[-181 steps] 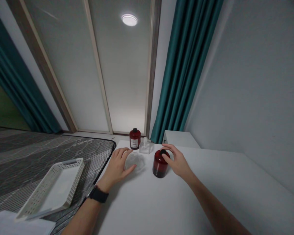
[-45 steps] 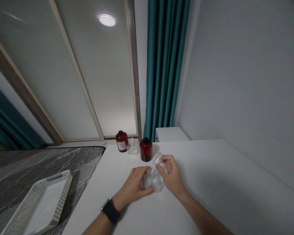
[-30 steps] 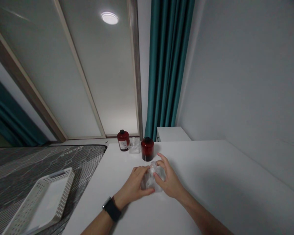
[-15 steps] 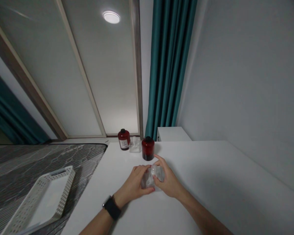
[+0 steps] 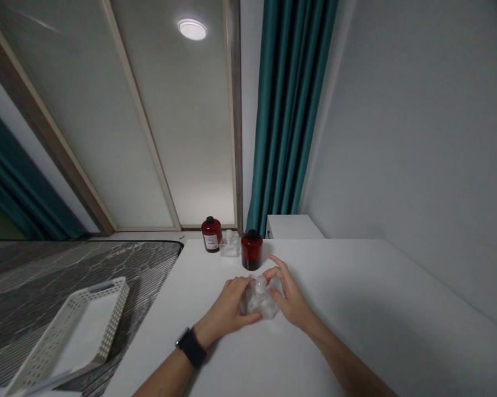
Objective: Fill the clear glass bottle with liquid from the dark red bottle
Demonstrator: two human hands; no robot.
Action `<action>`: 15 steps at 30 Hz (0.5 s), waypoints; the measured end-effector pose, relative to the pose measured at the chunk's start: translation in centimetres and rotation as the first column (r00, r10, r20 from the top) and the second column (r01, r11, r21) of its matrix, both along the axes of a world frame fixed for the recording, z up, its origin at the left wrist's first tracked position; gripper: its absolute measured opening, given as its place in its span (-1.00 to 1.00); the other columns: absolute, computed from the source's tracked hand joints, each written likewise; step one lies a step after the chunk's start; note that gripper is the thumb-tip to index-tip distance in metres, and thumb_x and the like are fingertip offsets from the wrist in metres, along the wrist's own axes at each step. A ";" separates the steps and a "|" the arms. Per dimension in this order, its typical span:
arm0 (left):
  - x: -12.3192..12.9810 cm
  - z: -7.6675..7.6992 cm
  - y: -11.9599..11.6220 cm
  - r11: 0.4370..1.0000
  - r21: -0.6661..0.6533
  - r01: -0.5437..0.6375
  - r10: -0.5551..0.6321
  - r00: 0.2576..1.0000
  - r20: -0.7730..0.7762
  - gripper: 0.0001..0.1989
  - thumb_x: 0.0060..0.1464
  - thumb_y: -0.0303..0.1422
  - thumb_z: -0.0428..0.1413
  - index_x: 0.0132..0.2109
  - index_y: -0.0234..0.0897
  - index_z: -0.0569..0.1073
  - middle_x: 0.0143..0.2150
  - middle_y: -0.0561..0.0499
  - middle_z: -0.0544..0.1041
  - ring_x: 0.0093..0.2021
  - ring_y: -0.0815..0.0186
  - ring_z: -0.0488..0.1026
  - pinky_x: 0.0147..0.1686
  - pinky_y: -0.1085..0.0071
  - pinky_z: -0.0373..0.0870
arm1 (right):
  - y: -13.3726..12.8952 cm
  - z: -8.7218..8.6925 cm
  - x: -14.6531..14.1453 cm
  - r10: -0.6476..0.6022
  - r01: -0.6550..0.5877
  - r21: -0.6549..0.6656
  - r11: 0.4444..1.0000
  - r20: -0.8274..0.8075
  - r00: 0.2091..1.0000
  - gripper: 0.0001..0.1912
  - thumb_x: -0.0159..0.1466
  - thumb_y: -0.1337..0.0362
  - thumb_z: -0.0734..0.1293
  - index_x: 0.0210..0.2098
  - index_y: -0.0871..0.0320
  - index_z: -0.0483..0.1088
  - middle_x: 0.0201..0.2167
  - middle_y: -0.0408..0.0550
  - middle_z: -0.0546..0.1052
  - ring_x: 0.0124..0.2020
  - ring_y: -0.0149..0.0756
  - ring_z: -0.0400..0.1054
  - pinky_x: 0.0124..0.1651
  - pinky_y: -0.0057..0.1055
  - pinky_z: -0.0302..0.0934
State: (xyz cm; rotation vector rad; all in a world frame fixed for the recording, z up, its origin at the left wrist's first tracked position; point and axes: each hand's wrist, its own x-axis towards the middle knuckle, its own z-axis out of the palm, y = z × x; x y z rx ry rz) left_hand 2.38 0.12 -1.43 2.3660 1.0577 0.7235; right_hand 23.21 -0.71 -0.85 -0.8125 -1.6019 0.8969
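Note:
A clear, square-shouldered bottle [image 5: 263,305] with a rounded clear top stands on the white table in front of me. My left hand [image 5: 226,310], a dark watch [image 5: 191,347] on its wrist, grips the bottle's left side between thumb and fingers. On the other side, my right hand [image 5: 292,299] has its fingers spread around the bottle's top, with a gap showing; whether a fingertip touches it is hard to see. Just behind the bottle stands a dark red bottle [image 5: 251,251] with a black cap.
Farther back on the table [image 5: 339,342] are a labelled red bottle [image 5: 210,236] and a second clear bottle [image 5: 230,245]. A white perforated basket [image 5: 115,317] lies at the left, beyond the table edge. A white cabinet [image 5: 293,225] is behind the table, beside a teal curtain [image 5: 292,110].
My right hand has opened and drawn back slightly from the clear bottle's top, which now shows more plainly. The left hand keeps its hold. The view has shifted a little.

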 end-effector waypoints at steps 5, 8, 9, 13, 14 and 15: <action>0.0 0.0 0.0 1.000 0.005 -0.011 0.011 1.000 0.005 -0.30 -0.02 -0.22 0.33 0.23 -0.22 0.28 0.07 -0.17 0.48 0.04 0.01 0.42 0.08 0.10 0.33 | 0.0 0.1 -0.1 0.028 -0.038 -0.100 0.994 -0.095 0.995 -0.30 0.23 0.34 0.27 0.33 0.04 0.04 -0.15 -0.06 0.52 -0.01 -0.16 0.40 0.21 -0.12 0.12; 0.0 0.1 -0.1 1.000 -0.001 -0.013 0.013 1.000 0.007 -0.30 -0.02 -0.24 0.34 0.23 -0.23 0.29 0.07 -0.17 0.48 0.04 0.02 0.42 0.09 0.10 0.32 | -0.2 0.2 -0.3 0.056 -0.078 -0.161 0.984 -0.133 0.990 -0.29 0.22 0.35 0.27 0.34 0.02 0.02 -0.09 -0.03 0.53 0.03 -0.16 0.40 0.22 -0.13 0.12; 0.0 0.2 -0.1 1.000 -0.002 -0.015 0.015 1.000 0.008 -0.30 -0.02 -0.24 0.34 0.23 -0.23 0.29 0.07 -0.17 0.48 0.05 0.02 0.42 0.09 0.10 0.32 | -0.2 0.3 -0.4 0.048 -0.071 -0.163 0.984 -0.141 0.989 -0.29 0.22 0.35 0.27 0.33 0.02 0.04 -0.13 -0.05 0.52 0.00 -0.17 0.40 0.22 -0.13 0.12; 0.0 0.2 -0.1 1.000 -0.011 -0.013 0.014 1.000 0.020 -0.27 -0.02 -0.19 0.33 0.26 -0.20 0.27 0.08 -0.16 0.48 0.06 0.02 0.41 0.09 0.12 0.33 | -0.2 0.4 -0.4 0.019 -0.045 -0.156 0.987 -0.165 0.986 -0.31 0.19 0.36 0.29 0.30 0.03 0.10 -0.24 -0.12 0.50 -0.07 -0.20 0.42 0.18 -0.16 0.16; 0.0 0.2 -0.1 1.000 -0.013 -0.013 0.014 1.000 0.022 -0.26 -0.02 -0.19 0.33 0.27 -0.20 0.27 0.07 -0.16 0.48 0.05 0.02 0.41 0.08 0.13 0.33 | -0.2 0.4 -0.4 0.023 -0.052 -0.170 0.984 -0.171 0.985 -0.30 0.18 0.35 0.29 0.30 0.03 0.10 -0.22 -0.11 0.51 -0.07 -0.20 0.43 0.15 -0.17 0.19; 0.0 0.2 -0.1 1.000 -0.014 -0.014 0.014 1.000 0.021 -0.26 -0.02 -0.19 0.33 0.27 -0.20 0.26 0.07 -0.15 0.48 0.05 0.03 0.41 0.08 0.13 0.33 | -0.2 0.4 -0.4 0.030 -0.064 -0.190 0.980 -0.177 0.984 -0.29 0.18 0.35 0.29 0.31 0.03 0.08 -0.19 -0.09 0.52 -0.07 -0.20 0.43 0.12 -0.18 0.21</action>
